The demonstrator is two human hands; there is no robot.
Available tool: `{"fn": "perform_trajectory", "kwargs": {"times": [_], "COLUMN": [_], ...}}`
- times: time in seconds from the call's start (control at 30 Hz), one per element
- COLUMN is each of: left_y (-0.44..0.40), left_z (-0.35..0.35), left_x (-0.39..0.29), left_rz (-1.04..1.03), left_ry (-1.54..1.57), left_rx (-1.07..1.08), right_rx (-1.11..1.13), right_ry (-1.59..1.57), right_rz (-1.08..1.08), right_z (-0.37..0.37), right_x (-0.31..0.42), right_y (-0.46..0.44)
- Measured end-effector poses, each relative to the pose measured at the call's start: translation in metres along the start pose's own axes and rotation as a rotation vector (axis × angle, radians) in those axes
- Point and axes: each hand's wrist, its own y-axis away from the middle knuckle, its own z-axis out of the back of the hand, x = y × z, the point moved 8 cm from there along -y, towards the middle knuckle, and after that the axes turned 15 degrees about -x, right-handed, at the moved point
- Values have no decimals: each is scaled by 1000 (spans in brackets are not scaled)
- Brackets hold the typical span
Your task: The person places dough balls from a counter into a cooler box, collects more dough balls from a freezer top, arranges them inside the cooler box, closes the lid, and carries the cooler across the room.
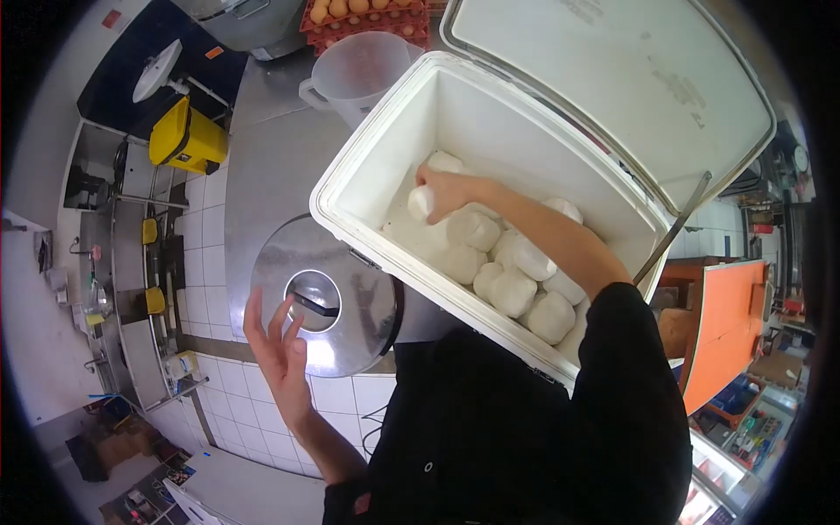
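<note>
In the head view a large white cooler box point(376, 131) stands with its lid raised. Several pale, rounded dough balls point(512, 291) sit in it, with a white powder like flour on the floor around them. My right hand point(448, 192) reaches inside, its fingers closed around one dough ball point(420, 203) near the left end. Just behind that hand another white lump partly shows. My left hand point(278, 354) is out to the left with its fingers spread and nothing in them. It hovers over or beside a round metal lid point(350, 254) with a recessed black handle.
Behind the box stand a clear plastic jug point(360, 74) and red trays of eggs point(363, 16) on the steel counter point(267, 122). A metal strut point(674, 227) props the box lid point(612, 70). A yellow bin point(188, 136) is on the left, an orange panel point(724, 328) on the right.
</note>
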Motion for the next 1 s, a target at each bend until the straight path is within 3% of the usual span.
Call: {"fn": "perform_trajectory", "kwargs": {"times": [0.13,0.23,0.3,0.4,0.47,0.53,0.63,0.67,0.73,0.83,0.87,0.93,0.97,1.0], "left_y": [34,60,76,87,83,81,75,77,86,102,106,118,120,121], "left_z": [55,89,113,128,126,126,119,119,124,145,150,168,169,174], "left_x": [39,61,74,80,78,75,74,71,71,78,80,82,85,88], "left_rz": [199,314,389,447,425,401,342,361,390,459,462,475,479,476], "left_ry": [-167,-223,-256,-256,-260,-275,-304,-305,-305,-345,-352,-366,-353,-340], "left_rx": [-140,-251,-323,-369,-359,-343,-257,-244,-236,-276,-267,-318,-223,-151], "right_rx": [93,-5,364,377,171,-104,-262,-259,56,149,157,-108,-157,-37], "right_ry": [307,505,506,519,382,812,822,823,1020,1010,1013,987,735,759], "right_rz": [128,225,332,319,188,163,295,295,214,148,164,333,322,334], "right_z": [-53,-54,-86,-78,-51,-1,14,14,1,5,1,5,6,12], "right_x": [-12,-12,-25,-2,-17,-15,-27,-31,-40,-43,-40,-16,-26,-8], "right_y": [-5,-2,8,37,-12,-36,-26,-21,-3,-8,-5,-2,-2,11]}}
